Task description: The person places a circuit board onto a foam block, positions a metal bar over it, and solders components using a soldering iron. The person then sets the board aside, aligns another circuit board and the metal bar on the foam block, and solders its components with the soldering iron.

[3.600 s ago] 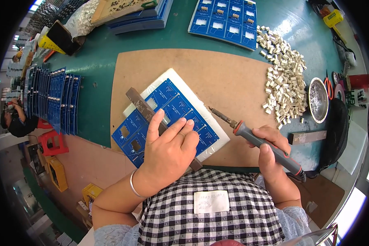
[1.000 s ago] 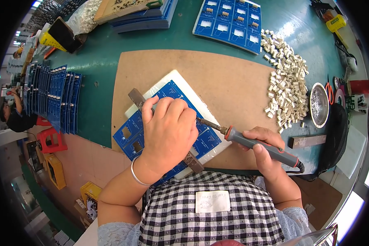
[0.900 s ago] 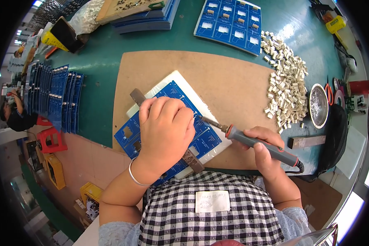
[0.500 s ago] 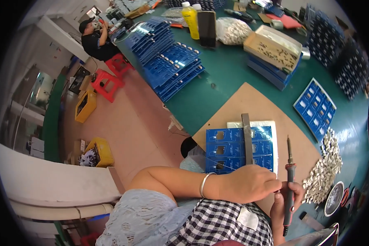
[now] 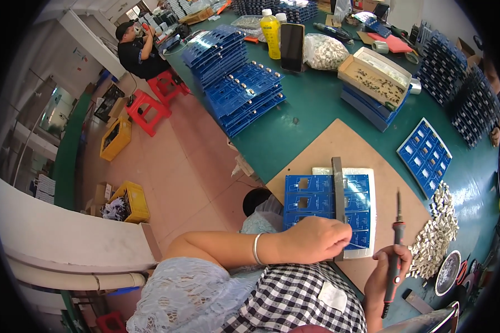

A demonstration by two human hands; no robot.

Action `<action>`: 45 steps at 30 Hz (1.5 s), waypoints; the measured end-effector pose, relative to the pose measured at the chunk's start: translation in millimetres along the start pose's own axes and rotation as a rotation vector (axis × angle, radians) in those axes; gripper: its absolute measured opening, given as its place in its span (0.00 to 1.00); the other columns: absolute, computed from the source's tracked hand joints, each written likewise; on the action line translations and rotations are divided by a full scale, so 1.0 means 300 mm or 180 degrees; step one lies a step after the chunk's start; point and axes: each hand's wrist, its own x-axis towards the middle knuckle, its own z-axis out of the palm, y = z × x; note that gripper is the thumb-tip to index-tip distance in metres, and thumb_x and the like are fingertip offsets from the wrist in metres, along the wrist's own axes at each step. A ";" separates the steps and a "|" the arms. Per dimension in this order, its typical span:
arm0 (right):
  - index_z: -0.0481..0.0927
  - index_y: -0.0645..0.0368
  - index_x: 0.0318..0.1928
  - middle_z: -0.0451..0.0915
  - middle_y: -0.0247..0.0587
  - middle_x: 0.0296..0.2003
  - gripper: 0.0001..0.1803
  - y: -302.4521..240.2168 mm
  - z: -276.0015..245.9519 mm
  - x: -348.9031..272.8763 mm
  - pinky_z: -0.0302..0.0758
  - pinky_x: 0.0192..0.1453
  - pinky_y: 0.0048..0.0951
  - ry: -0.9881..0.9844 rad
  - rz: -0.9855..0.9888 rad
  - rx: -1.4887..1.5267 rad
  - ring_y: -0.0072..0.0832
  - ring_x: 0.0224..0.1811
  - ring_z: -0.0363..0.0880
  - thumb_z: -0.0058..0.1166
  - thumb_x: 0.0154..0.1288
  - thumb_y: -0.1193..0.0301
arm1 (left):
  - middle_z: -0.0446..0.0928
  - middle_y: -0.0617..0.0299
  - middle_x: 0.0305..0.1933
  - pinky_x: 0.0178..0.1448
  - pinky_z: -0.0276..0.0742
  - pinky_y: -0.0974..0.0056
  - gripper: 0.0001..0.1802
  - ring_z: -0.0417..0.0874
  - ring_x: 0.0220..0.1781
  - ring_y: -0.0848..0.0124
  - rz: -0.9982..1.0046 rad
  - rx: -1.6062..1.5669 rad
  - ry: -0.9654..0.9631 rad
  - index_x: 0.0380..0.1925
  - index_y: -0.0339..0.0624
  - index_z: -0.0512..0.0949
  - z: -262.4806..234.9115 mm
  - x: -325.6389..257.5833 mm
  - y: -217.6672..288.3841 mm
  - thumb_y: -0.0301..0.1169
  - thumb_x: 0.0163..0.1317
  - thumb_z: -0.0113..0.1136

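Note:
My right hand (image 5: 384, 273) grips a soldering iron (image 5: 395, 261) by its dark grey and red handle, with the metal tip pointing up and away. My left hand (image 5: 318, 240) is closed over the near part of a blue circuit board panel (image 5: 308, 201). A thin pale wire (image 5: 357, 245) seems to stick out from its fingertips. The panel, with rectangular cutouts, rests on a white pad (image 5: 373, 222). Across the panel lies a grey metal bar (image 5: 338, 191), its near end partly covered by my left hand.
A brown board (image 5: 339, 139) lies beneath the pad. To the right are a pile of small metal parts (image 5: 436, 233), a round metal dish (image 5: 448, 272) and another blue panel (image 5: 425, 157). Stacked blue panels (image 5: 241, 91), a parts box (image 5: 372, 80) and a phone (image 5: 292, 47) stand farther back.
My left hand has moved left, away from my right hand, and is now over the panel's near edge. The soldering iron stays upright in my right hand. The view has shifted slightly.

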 end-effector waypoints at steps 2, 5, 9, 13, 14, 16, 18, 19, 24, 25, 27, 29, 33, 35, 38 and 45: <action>0.65 0.56 0.51 0.73 0.40 0.26 0.18 0.027 -0.042 -0.007 0.70 0.45 0.29 0.0357 -0.0103 0.0020 0.27 0.32 0.72 0.45 0.60 0.81 | 0.76 0.55 0.26 0.30 0.75 0.55 0.04 0.80 0.29 0.55 -0.0184 0.0086 0.0080 0.29 0.41 0.71 -0.013 -0.013 -0.013 0.26 0.57 0.57; 0.66 0.58 0.57 0.74 0.44 0.28 0.28 0.053 -0.125 -0.040 0.72 0.41 0.29 0.0265 -0.0092 0.1071 0.29 0.29 0.73 0.54 0.64 0.54 | 0.75 0.56 0.25 0.30 0.74 0.55 0.05 0.80 0.29 0.56 -0.0135 0.0466 0.0215 0.28 0.43 0.71 -0.029 -0.016 -0.056 0.26 0.55 0.58; 0.69 0.62 0.58 0.76 0.48 0.36 0.33 0.075 -0.147 -0.081 0.73 0.40 0.30 0.0545 0.0114 0.0596 0.33 0.34 0.77 0.52 0.64 0.48 | 0.76 0.58 0.24 0.29 0.74 0.58 0.06 0.79 0.26 0.58 -0.0182 0.0849 0.0240 0.25 0.44 0.75 -0.044 -0.008 -0.045 0.23 0.47 0.63; 0.71 0.66 0.52 0.77 0.48 0.40 0.26 -0.011 -0.155 -0.089 0.76 0.47 0.35 0.0288 0.0438 0.0546 0.33 0.40 0.80 0.53 0.66 0.55 | 0.73 0.58 0.24 0.29 0.72 0.60 0.08 0.77 0.26 0.61 -0.0005 0.1027 -0.0004 0.25 0.41 0.74 -0.033 0.013 -0.062 0.19 0.46 0.62; 0.71 0.66 0.47 0.78 0.49 0.38 0.22 -0.012 -0.161 -0.100 0.76 0.48 0.35 0.0337 0.0554 0.0863 0.33 0.40 0.81 0.55 0.65 0.59 | 0.73 0.58 0.26 0.30 0.73 0.61 0.09 0.77 0.27 0.61 -0.0007 0.1036 -0.0011 0.25 0.41 0.74 -0.019 0.021 -0.065 0.18 0.45 0.62; 0.71 0.66 0.46 0.78 0.49 0.38 0.20 -0.013 -0.180 -0.127 0.77 0.48 0.34 0.0263 0.0635 0.0772 0.33 0.39 0.81 0.55 0.65 0.61 | 0.73 0.58 0.29 0.30 0.73 0.62 0.09 0.77 0.28 0.61 -0.0016 0.1095 -0.0058 0.25 0.41 0.73 -0.012 0.027 -0.065 0.19 0.44 0.62; 0.72 0.68 0.45 0.78 0.52 0.38 0.18 0.000 -0.197 -0.152 0.78 0.46 0.34 0.0059 0.0629 0.0663 0.35 0.38 0.82 0.56 0.65 0.65 | 0.72 0.59 0.28 0.29 0.73 0.62 0.10 0.77 0.27 0.62 0.0052 0.1081 -0.0078 0.25 0.42 0.73 0.004 0.040 -0.059 0.19 0.43 0.62; 0.72 0.68 0.45 0.78 0.52 0.38 0.18 0.000 -0.197 -0.157 0.78 0.46 0.34 0.0059 0.0636 0.0667 0.35 0.38 0.82 0.56 0.65 0.65 | 0.71 0.60 0.27 0.28 0.73 0.62 0.10 0.76 0.27 0.62 0.0103 0.1096 -0.0063 0.24 0.43 0.73 0.009 0.045 -0.054 0.20 0.42 0.63; 0.72 0.68 0.45 0.80 0.54 0.38 0.17 0.013 -0.181 -0.161 0.80 0.44 0.33 0.0037 0.0752 0.0682 0.36 0.38 0.84 0.55 0.65 0.66 | 0.71 0.60 0.26 0.27 0.72 0.61 0.10 0.75 0.26 0.62 0.0115 0.1145 -0.0166 0.23 0.43 0.72 0.012 0.050 -0.038 0.20 0.41 0.62; 0.72 0.68 0.45 0.80 0.54 0.38 0.17 0.016 -0.178 -0.160 0.80 0.44 0.33 0.0029 0.0752 0.0692 0.36 0.38 0.84 0.55 0.65 0.66 | 0.70 0.60 0.26 0.27 0.71 0.61 0.10 0.75 0.26 0.62 0.0118 0.1184 -0.0167 0.23 0.43 0.72 0.011 0.047 -0.037 0.20 0.40 0.62; 0.72 0.68 0.46 0.81 0.54 0.38 0.17 0.020 -0.171 -0.149 0.80 0.44 0.33 -0.0112 0.0668 0.0778 0.34 0.38 0.83 0.55 0.66 0.66 | 0.70 0.60 0.26 0.27 0.71 0.61 0.10 0.75 0.26 0.62 0.0114 0.1226 -0.0138 0.23 0.43 0.72 0.007 0.045 -0.043 0.20 0.40 0.62; 0.72 0.68 0.46 0.81 0.54 0.38 0.16 0.013 -0.164 -0.143 0.80 0.44 0.33 -0.0014 0.0756 0.0794 0.33 0.38 0.83 0.54 0.67 0.66 | 0.70 0.61 0.26 0.27 0.71 0.61 0.10 0.75 0.26 0.62 0.0134 0.1259 -0.0105 0.23 0.44 0.72 0.007 0.057 -0.050 0.20 0.40 0.62; 0.71 0.68 0.47 0.81 0.54 0.39 0.16 0.014 -0.141 -0.129 0.80 0.44 0.31 0.0161 0.0832 0.0923 0.31 0.39 0.82 0.53 0.69 0.66 | 0.69 0.62 0.25 0.26 0.70 0.62 0.10 0.74 0.25 0.63 0.0177 0.1219 -0.0039 0.22 0.44 0.72 0.019 0.070 -0.053 0.20 0.40 0.62; 0.71 0.68 0.47 0.81 0.54 0.39 0.16 0.014 -0.133 -0.127 0.80 0.44 0.30 0.0162 0.0870 0.0922 0.31 0.39 0.82 0.53 0.69 0.66 | 0.69 0.62 0.25 0.26 0.70 0.62 0.10 0.74 0.25 0.63 0.0195 0.1211 -0.0050 0.22 0.44 0.72 0.025 0.072 -0.056 0.20 0.40 0.62; 0.71 0.67 0.47 0.81 0.54 0.40 0.16 0.013 -0.132 -0.126 0.80 0.45 0.30 0.0184 0.0928 0.0906 0.30 0.40 0.82 0.53 0.69 0.65 | 0.69 0.62 0.25 0.25 0.70 0.63 0.10 0.74 0.24 0.64 0.0227 0.1255 -0.0059 0.22 0.44 0.72 0.027 0.077 -0.055 0.20 0.40 0.62; 0.71 0.67 0.47 0.81 0.53 0.41 0.17 0.015 -0.135 -0.124 0.80 0.45 0.29 0.0158 0.1045 0.0894 0.30 0.40 0.82 0.54 0.68 0.64 | 0.72 0.59 0.27 0.29 0.73 0.61 0.10 0.77 0.28 0.61 0.0076 0.1311 -0.0253 0.25 0.42 0.72 0.030 0.080 -0.061 0.19 0.42 0.62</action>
